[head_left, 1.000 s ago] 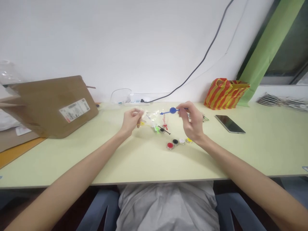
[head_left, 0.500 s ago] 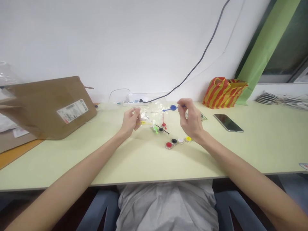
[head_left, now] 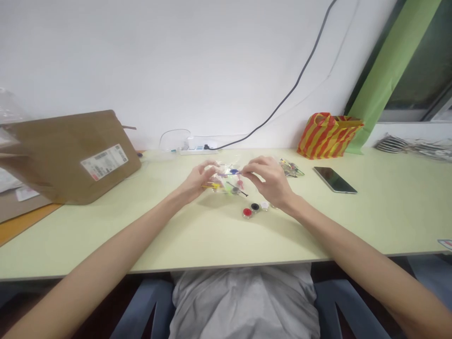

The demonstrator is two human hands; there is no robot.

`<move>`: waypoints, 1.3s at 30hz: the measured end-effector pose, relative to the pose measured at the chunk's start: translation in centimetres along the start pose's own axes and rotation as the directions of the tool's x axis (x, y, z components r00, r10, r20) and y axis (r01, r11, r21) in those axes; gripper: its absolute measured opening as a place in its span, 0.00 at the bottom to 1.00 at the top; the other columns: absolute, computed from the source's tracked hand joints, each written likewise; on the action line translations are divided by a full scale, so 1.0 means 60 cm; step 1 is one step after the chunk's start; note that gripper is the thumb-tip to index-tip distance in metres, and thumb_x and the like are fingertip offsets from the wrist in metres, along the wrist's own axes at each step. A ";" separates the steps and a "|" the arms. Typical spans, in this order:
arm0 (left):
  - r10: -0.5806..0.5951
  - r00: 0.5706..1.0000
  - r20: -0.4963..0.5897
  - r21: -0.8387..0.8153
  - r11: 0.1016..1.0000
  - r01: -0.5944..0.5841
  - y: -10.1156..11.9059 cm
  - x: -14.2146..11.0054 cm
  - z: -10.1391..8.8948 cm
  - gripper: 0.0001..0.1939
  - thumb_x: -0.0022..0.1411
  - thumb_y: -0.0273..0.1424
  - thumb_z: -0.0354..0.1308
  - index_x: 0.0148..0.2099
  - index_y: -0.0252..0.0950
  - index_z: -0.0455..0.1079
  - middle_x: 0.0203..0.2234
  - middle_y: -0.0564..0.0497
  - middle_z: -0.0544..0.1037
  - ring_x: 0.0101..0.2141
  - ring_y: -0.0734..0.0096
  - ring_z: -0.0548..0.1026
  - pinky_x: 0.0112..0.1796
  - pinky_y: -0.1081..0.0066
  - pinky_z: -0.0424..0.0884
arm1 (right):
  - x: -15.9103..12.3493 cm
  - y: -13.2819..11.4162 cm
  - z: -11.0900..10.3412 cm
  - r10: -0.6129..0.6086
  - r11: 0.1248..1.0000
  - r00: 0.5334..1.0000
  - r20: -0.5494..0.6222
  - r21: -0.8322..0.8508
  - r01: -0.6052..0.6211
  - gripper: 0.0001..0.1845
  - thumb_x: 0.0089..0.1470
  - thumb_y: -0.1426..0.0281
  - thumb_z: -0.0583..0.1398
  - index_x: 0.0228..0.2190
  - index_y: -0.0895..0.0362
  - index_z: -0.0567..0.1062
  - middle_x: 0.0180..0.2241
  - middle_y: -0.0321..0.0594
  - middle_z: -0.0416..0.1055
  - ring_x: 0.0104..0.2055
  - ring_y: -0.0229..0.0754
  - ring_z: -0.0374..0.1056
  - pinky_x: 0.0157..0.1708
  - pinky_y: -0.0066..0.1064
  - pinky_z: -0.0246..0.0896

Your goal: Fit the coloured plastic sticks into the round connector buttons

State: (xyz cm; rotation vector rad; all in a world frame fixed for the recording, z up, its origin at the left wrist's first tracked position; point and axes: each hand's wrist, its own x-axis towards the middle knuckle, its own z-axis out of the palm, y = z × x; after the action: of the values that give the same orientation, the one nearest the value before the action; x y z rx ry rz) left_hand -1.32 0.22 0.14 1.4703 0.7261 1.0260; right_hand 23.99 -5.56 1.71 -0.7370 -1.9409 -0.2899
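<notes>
Left hand (head_left: 199,182): you are holding the clear bag (head_left: 223,181).
Right hand (head_left: 267,179): you are pinching the blue pointer (head_left: 233,172).
Tabletop (head_left: 197,240): a red disc (head_left: 247,213) is lying beside a black disc (head_left: 254,207).

left hand (head_left: 198,182): fingers bent, tips turned inward
right hand (head_left: 271,181): thumb and index finger pinched together
left forearm (head_left: 116,258): bare, slanting forward and inward
right forearm (head_left: 335,238): bare, slanting likewise

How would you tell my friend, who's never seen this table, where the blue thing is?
Find the pale table in front of the white wall. Near its middle, look between the left hand and the right hand. The blue piece is pinched by the right hand; its colour sets it apart from the yellow piece nearby.
</notes>
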 end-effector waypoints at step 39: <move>0.106 0.951 -0.291 -0.001 0.994 -0.111 -0.013 0.013 -0.014 0.32 0.46 0.34 0.78 0.51 0.38 0.70 0.52 0.41 0.80 0.50 0.55 0.80 0.40 0.65 0.81 | -0.020 0.024 0.020 0.428 0.887 0.668 0.608 -0.140 -0.441 0.13 0.58 0.62 0.64 0.25 0.57 0.76 0.27 0.38 0.77 0.28 0.39 0.68 0.30 0.30 0.53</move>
State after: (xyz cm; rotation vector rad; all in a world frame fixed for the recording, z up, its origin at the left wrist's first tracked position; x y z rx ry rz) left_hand -1.63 1.41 -0.49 1.3703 0.8486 1.3495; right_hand 24.39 -4.28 -0.05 -1.3924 -2.2830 0.3250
